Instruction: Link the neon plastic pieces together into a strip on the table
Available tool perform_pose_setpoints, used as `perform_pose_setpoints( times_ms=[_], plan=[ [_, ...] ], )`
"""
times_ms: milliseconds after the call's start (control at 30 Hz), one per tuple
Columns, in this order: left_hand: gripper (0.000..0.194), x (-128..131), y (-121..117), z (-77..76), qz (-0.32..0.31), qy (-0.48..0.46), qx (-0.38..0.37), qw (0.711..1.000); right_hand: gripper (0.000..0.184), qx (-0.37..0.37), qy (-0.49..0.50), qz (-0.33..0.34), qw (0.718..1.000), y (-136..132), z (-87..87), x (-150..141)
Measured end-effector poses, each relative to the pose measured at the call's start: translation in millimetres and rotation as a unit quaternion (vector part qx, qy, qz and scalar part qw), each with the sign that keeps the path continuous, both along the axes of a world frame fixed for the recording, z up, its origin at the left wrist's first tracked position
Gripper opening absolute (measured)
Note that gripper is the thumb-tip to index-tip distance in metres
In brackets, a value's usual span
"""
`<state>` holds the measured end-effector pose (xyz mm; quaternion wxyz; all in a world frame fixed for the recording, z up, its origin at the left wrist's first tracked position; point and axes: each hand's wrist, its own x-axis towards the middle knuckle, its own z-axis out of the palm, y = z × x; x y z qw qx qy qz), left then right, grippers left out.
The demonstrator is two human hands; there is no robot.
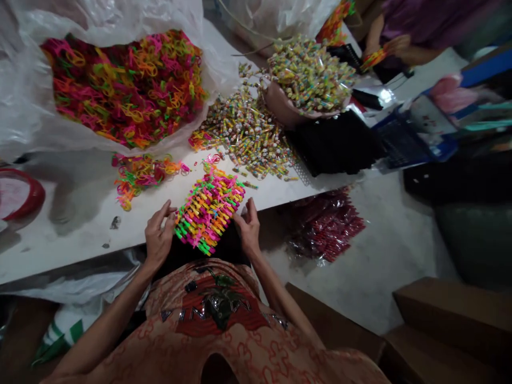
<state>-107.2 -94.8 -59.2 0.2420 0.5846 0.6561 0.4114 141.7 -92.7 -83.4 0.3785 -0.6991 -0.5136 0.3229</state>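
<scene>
In front of my body, at the table's near edge, is a dense block of colourful plastic pieces (210, 210), set in rows of pink, yellow, green and orange. My left hand (158, 237) has curled fingers and thumb at the block's left edge. On the opposite side my right hand (248, 228) holds its right edge, thumb against it and forefinger pointing up. The block tilts over the table edge above something dark. Just beyond it lie loose colourful plastic pieces (146, 173) and a heap of small wrapped tubes (252, 133).
A big clear plastic bag (224, 64) of colourful pieces fills the back left. A pink bowl (280, 104) overflows with wrapped tubes beside black sheets (336, 141). A red-rimmed round container (38, 197) stands left. Red packets (328, 226) lie low right, near cardboard boxes (452, 309). A co-worker's hands (394, 48) hold colourful pieces.
</scene>
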Motion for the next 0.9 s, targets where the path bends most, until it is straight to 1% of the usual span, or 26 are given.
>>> perform_pose_setpoints(
  times_ms=[33,67,133,200,233,267,333,433,567,633,700,767,800,833,900],
  plan=[
    [0.045,-0.2,1.2,1.1,-0.006,-0.018,-0.009,1.0,0.078,-0.01,0.061,-0.022,0.998,0.9,-5.5,-5.8],
    [0.048,0.0,7.5,1.9,-0.02,-0.04,-0.019,0.999,0.076,-0.012,0.106,-0.037,0.994,5.3,-8.9,-11.6],
    [0.056,3.4,29.1,3.0,-0.074,-0.087,-0.058,0.992,0.076,-0.01,0.158,-0.051,0.986,20.5,-9.4,-21.5],
    [0.068,11.9,51.2,3.2,-0.138,-0.144,-0.14,0.97,0.079,-0.012,0.188,-0.045,0.981,36.4,-3.9,-28.0],
    [0.074,17.1,58.9,2.8,-0.154,-0.173,-0.178,0.957,0.083,-0.013,0.201,-0.034,0.979,42.7,-0.4,-30.2],
    [0.078,22.3,63.6,1.9,-0.159,-0.198,-0.206,0.945,0.086,-0.014,0.212,-0.02,0.977,47.5,2.9,-31.7],
    [0.081,30.4,65.0,-1.8,-0.143,-0.231,-0.22,0.937,0.094,-0.01,0.222,0.01,0.975,53.4,7.3,-33.7],
    [0.078,35.9,58.1,-11.1,-0.124,-0.253,-0.185,0.941,0.099,-0.004,0.216,0.045,0.975,58.9,8.2,-34.7],
    [0.071,36.3,54.2,-23.1,-0.119,-0.263,-0.143,0.947,0.097,-0.014,0.197,0.077,0.977,67.4,6.0,-30.8],
    [0.069,34.0,57.7,-25.3,-0.116,-0.253,-0.132,0.951,0.097,-0.024,0.183,0.079,0.98,70.9,6.7,-25.9],
    [0.067,29.9,64.8,-23.0,-0.099,-0.231,-0.111,0.961,0.092,-0.014,0.165,0.067,0.984,72.5,9.7,-20.4],
    [0.065,25.9,74.1,-16.6,-0.081,-0.184,-0.064,0.977,0.083,0.022,0.132,0.06,0.989,72.1,15.2,-16.5],
    [0.063,24.9,78.8,-12.6,-0.082,-0.151,-0.034,0.985,0.076,0.047,0.104,0.064,0.991,71.4,18.6,-15.7],
    [0.06,25.1,83.0,-8.6,-0.095,-0.113,-0.004,0.989,0.067,0.074,0.07,0.076,0.992,70.6,22.3,-15.9],
    [0.052,29.2,89.0,-2.8,-0.146,-0.04,0.036,0.988,0.043,0.116,-0.008,0.122,0.986,68.9,29.7,-18.9]
  ],
)
